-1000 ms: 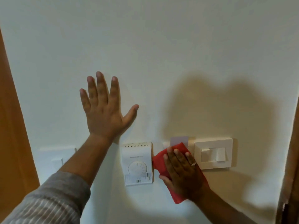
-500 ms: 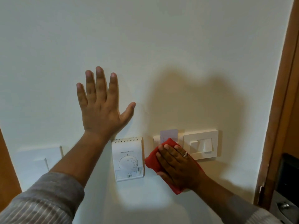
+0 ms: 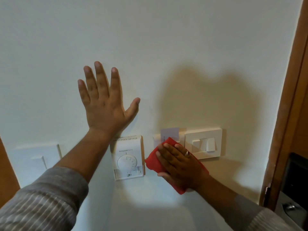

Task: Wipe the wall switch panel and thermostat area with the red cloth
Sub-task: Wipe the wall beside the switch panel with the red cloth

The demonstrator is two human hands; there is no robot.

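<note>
The red cloth (image 3: 154, 161) lies pressed flat on the wall (image 3: 150, 39) under the right hand (image 3: 180, 164), whose fingers are stretched out over it, in the gap between the thermostat (image 3: 127, 157) and the switch panel (image 3: 204, 143). The cloth and hand cover most of a small card holder (image 3: 169, 133) mounted there; only its top shows. The left hand (image 3: 104, 104) rests open, fingers spread, on the bare wall above the thermostat. Another white plate (image 3: 37, 157) sits further left. A wooden door frame (image 3: 286, 105) stands at the right edge.
</note>
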